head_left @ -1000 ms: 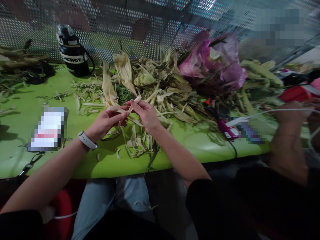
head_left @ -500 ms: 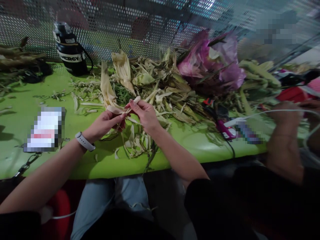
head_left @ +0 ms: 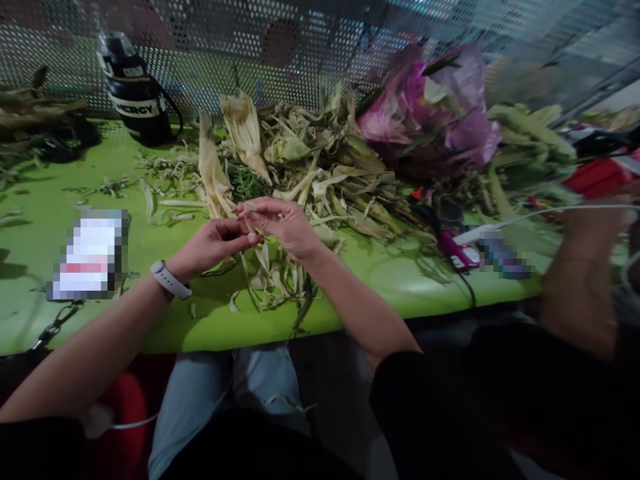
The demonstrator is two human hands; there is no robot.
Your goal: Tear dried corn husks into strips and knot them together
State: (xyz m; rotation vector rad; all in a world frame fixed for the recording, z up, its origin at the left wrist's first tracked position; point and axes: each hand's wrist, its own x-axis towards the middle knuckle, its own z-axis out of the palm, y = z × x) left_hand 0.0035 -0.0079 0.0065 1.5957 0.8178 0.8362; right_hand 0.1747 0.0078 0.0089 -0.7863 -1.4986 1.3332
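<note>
We see a thin, pale, papery strip of corn husk held just above the near edge of the lime-green, smooth tabletop, about midway along it. The right hand curls over it, thumb and fingertips pressed together on its upper end. The left hand meets it from the left, its fingertips closed on the strip's lower part, so that both hands touch. A white band watch sits on the left wrist.

Right under the hands lies a loose heap of torn, fibrous husk scraps. Behind them, towards the far edge, we find a bigger pile of dry, ribbed corn husks, some long and pointed. A crumpled purple-pink plastic bag rests on that pile to the right. A black cylindrical bottle with white lettering stands at the far left, against the perforated metal screen. A pink-handled tool and a white cable lie to the right, beside another person's blurred forearm.
</note>
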